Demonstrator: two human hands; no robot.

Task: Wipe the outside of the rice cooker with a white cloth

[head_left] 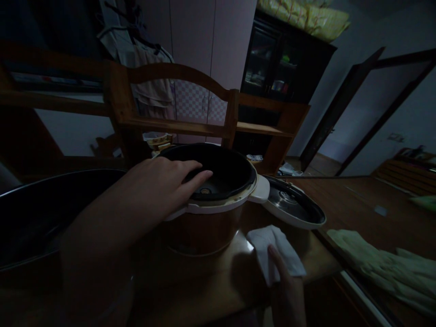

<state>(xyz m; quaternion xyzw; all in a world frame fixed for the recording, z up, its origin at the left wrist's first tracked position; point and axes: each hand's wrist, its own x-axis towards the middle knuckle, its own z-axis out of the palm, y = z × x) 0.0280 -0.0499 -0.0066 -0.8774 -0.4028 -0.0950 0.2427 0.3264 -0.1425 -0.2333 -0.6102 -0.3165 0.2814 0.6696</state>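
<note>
A round electric cooker with a brown body and white rim [204, 229] stood on the glossy wooden tabletop [211, 284], set in from its near edge, its black interior facing up and a small round fitting visible at the bottom. The left hand [166, 184] lay over the cooker's near-left rim, thumb apart from the fingers, tips above the opening, seemingly with nothing in it; whether the palm touched the rim could not be told. The right hand [286, 284] pinched a folded white cloth [281, 252], thumb pressed on top, near the tabletop's front right corner and apart from the cooker.

Opening the cooker looked done: its round white lid with a steel inner face [293, 204] lay underside up near the tabletop's right edge. A wide black vessel with a shiny rim [51, 209] sat at the left. Putting the lid back was not yet done; the interior was too dark to judge further progress.
</note>
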